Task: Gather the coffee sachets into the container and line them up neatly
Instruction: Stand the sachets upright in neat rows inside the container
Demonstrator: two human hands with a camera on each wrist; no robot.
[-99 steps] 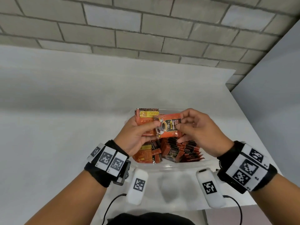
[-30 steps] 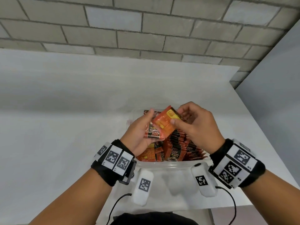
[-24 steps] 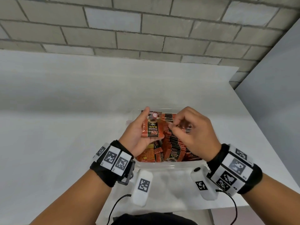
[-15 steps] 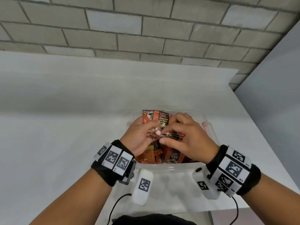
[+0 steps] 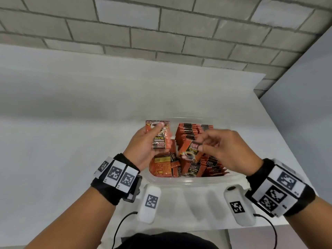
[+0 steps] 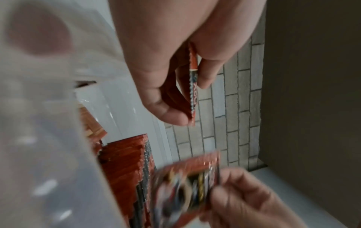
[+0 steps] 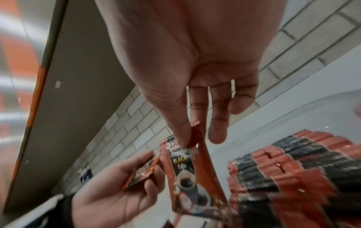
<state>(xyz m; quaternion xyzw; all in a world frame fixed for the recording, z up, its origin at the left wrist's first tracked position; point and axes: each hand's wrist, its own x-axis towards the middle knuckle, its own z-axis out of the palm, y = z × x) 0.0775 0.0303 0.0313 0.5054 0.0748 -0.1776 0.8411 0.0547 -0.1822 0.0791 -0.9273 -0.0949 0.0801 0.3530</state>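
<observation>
Bare workroom — brick wall [image 5: 161, 29], white table [image 5: 71, 123]

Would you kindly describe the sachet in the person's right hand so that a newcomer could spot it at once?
Start at the clear plastic container on the white table, packed with orange-and-black coffee sachets. Above its middle, the right hand pinches one sachet by its top edge. Unlike the rows standing on edge below, it hangs free with its coffee-cup face showing, and it is not the one held upside down in the left hand.
</observation>
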